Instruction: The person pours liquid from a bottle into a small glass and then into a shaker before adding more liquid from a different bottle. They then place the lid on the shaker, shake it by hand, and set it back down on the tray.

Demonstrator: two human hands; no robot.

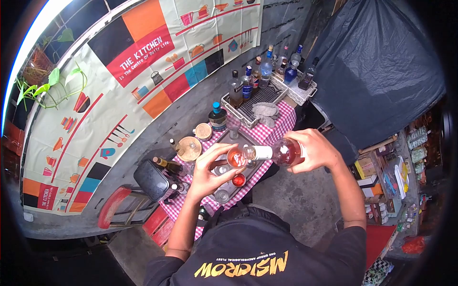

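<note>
The right hand (312, 151) holds a bottle (287, 152) by its body, the fingers curved around the base end in a firm, fairly wide grip. The left hand (210, 169) holds a glass (236, 158) with red in it, thumb and fingers set around its left side.

The relation that matters is between bottle mouth and glass rim. The bottle lies almost level across the view, its long axis running right to left: the body with dark red liquid is at the right, the pale-labelled neck (263, 152) points left, and the clear end sits at the glass's right side. Mouth and rim are touching or just beside each other; which of the two cannot be told. The glass is thus left of the right fingers, along the bottle's line, and the left hand is the nearer one to it.

Both are held above a tray (245, 137) on the checked surface (285, 118). On the near side of the held glass, a second glass (238, 180) with red liquid stands on the tray, and a clear glass (222, 196) is nearer and to the left. Farther off, beyond the tray, is a blue-capped bottle (217, 117).
</note>
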